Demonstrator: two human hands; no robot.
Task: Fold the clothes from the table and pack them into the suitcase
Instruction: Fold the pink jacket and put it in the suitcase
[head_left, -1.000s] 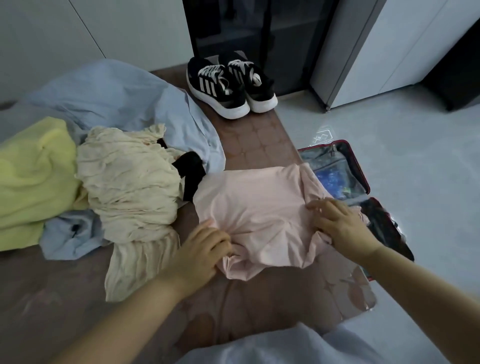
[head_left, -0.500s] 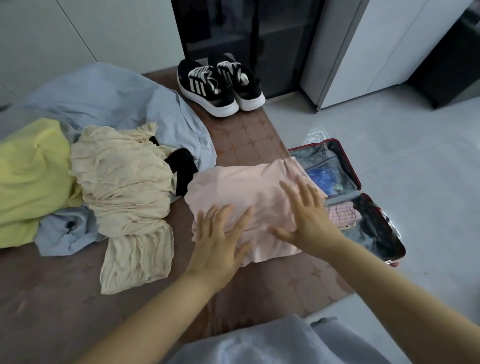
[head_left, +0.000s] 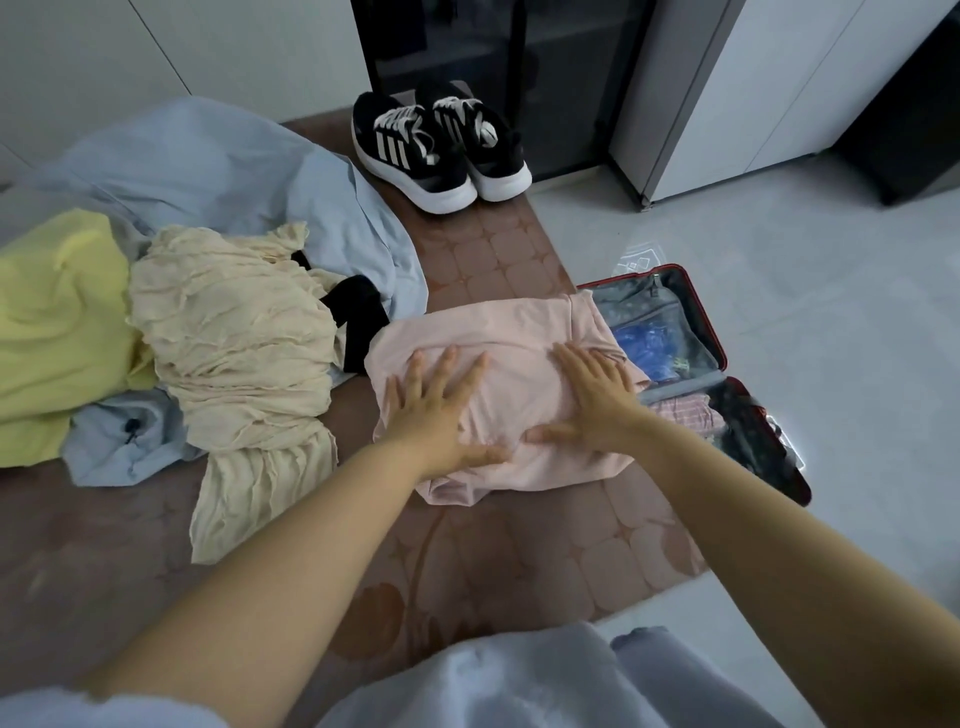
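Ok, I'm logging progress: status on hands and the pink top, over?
Left hand and right hand flat, pressing folded pink top on table. Suitcase open on floor beside, partly packed. Nothing blocking.

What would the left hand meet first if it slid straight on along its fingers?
The left hand, flat on the pink garment, would cross bare table, then likely reach the black sneakers.

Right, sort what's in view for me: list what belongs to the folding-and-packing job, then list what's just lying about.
Part of the job:
pink garment, pressed flat under the left hand and right hand
cream garment
yellow garment
light blue garment
black garment
table
open suitcase

Just lying about:
black sneakers
clear plastic bag on the floor
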